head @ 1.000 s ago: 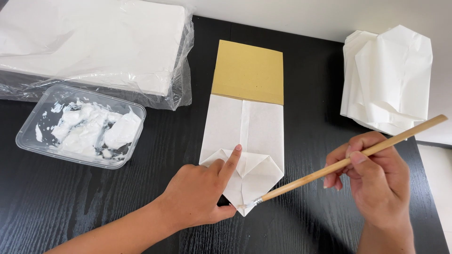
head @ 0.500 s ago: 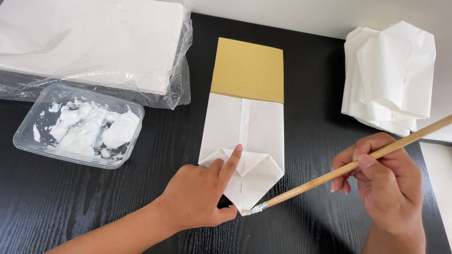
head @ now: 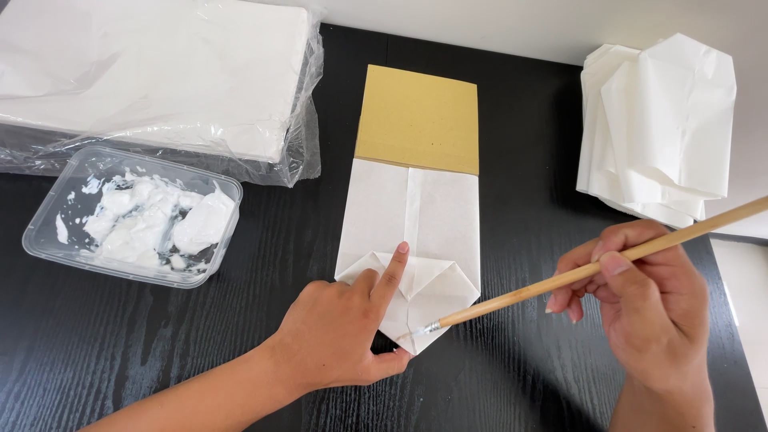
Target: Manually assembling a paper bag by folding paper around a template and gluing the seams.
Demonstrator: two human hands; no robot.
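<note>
Left hand (head: 340, 340) flat, index finger pinning the folded paper bag (head: 412, 240) mid-table. Right hand (head: 640, 300) pinches a wooden brush (head: 592, 268), tip at the bag's bottom flap. Clear plastic tub (head: 132, 216) at left holds white paste.
</note>
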